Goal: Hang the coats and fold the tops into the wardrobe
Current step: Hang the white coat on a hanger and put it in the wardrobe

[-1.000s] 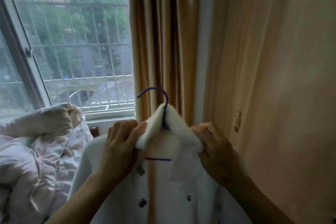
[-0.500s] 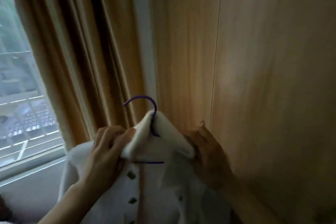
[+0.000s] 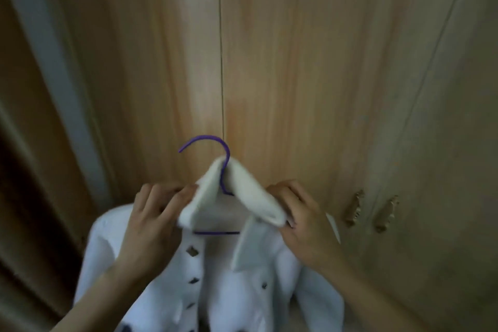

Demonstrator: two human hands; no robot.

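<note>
before the shut wardrobe doors [image 3: 296, 62], the white coat [image 3: 242, 291] sits on a purple hanger [image 3: 228, 155], held up between both hands. the left hand [image 3: 151, 224] has its fingers curled round the left side of the fleecy collar [image 3: 242, 191], and the right hand [image 3: 301, 226] pinches the right side. to do this step well, i judge one hand should take the hanger at its neck so the coat cannot slide off, leaving the other free for the brass handles [image 3: 353, 210] just right of it. compared with a second ago, the window and rumpled bedding are out of view and the wardrobe fills it; the grip looks unchanged.
</note>
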